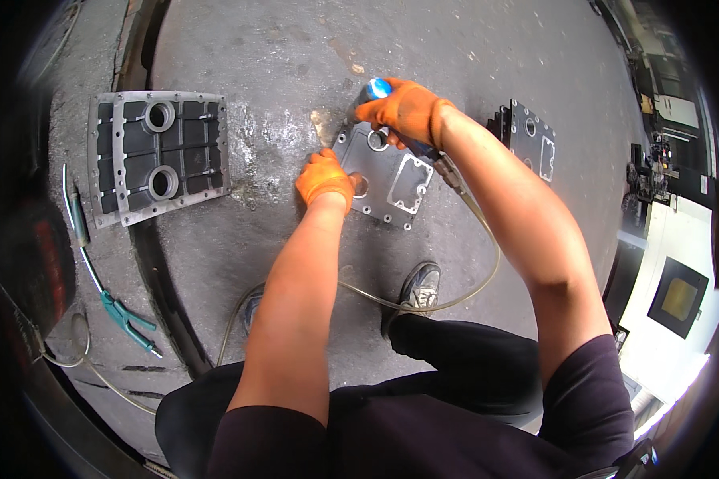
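A flat grey metal cover plate (382, 182) lies on the floor in front of me, with round openings, a bright rectangular rim and holes along its edges. My left hand (325, 177), in an orange glove, grips the plate's left edge. Wrapped in my right hand (410, 113), also gloved in orange, is an air-powered tool (378, 88) with a blue top, held over the plate's far part. Its working end is hidden by the hand and the tool's body. From its rear fitting a clear air hose (497, 249) loops back toward my feet.
Two ribbed metal covers (140, 156) lie overlapped at left. Below them is a teal air blow gun (123, 315) with its hose. More plates (533, 137) are stacked at right. My shoe (421, 289) stands near the air hose. A white machine (669, 287) is at far right.
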`<state>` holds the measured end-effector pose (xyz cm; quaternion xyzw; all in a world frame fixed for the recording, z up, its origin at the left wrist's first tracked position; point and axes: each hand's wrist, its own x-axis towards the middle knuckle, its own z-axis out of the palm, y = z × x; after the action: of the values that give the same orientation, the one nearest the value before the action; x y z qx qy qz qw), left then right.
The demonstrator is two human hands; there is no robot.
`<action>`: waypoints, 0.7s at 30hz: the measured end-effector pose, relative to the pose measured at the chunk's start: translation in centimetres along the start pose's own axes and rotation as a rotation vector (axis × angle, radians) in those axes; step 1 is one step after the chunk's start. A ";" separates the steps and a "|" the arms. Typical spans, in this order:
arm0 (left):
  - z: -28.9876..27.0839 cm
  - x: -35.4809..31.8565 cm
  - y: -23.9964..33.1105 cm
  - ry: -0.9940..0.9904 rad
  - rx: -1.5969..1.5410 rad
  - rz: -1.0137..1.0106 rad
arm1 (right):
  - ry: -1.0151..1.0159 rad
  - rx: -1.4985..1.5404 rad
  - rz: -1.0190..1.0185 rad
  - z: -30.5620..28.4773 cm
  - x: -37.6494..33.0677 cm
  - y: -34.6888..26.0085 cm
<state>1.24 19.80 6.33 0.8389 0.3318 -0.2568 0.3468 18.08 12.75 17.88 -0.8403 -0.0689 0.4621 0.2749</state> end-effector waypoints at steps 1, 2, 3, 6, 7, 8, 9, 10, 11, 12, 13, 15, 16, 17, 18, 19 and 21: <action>0.1 0.0 -0.3 0.009 0.012 -0.005 | -0.010 0.020 0.013 0.2 -0.9 -0.3; 0.2 0.1 -0.5 0.018 0.024 -0.010 | -0.021 0.039 0.027 0.4 -1.7 -1.0; 0.4 0.2 -0.5 0.020 0.036 -0.007 | -0.025 0.060 0.048 0.4 -2.2 -1.1; 0.7 0.4 -0.5 0.024 0.038 -0.011 | 0.005 0.051 0.064 1.0 -1.1 0.1; 0.7 0.5 -0.3 0.027 0.038 -0.004 | 0.026 0.034 0.078 0.9 -0.8 0.5; 0.6 0.5 -0.1 0.033 0.041 0.008 | 0.030 0.039 0.085 0.6 -0.6 1.0; 0.6 0.4 -0.2 0.039 0.043 0.010 | 0.025 0.042 0.091 0.7 -1.1 0.5; 0.6 0.4 -0.3 0.044 0.045 0.013 | 0.019 0.045 0.097 0.9 -1.3 0.3; 1.0 0.7 -0.6 0.041 0.057 0.010 | 0.019 0.037 0.105 1.0 -1.1 0.4; 1.2 0.9 -0.8 0.040 0.065 0.009 | 0.020 0.025 0.111 1.1 -1.0 0.3; 1.4 1.1 -0.9 0.039 0.073 0.007 | 0.021 0.012 0.118 1.1 -1.0 0.2; 0.6 0.4 -0.3 0.021 0.043 -0.012 | 0.013 0.009 0.106 0.9 -1.5 -0.4; 0.2 -0.1 0.1 0.010 0.028 -0.020 | 0.010 0.008 0.102 0.9 -1.7 -0.6; 0.4 0.0 0.0 0.009 0.023 -0.022 | -0.013 -0.012 0.111 0.8 -1.2 -0.3; 0.5 0.1 -0.1 0.012 0.016 -0.022 | -0.032 -0.033 0.117 0.8 -0.9 -0.6; 0.8 0.3 -0.3 0.013 0.011 -0.021 | -0.051 -0.053 0.124 0.8 -0.7 -0.7; 1.6 0.7 -0.8 0.065 0.027 0.020 | -0.020 -0.018 0.124 1.4 -0.8 -0.6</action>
<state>0.75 19.34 4.54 0.8547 0.3311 -0.2303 0.3269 16.60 13.52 18.22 -0.8408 -0.0236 0.4859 0.2375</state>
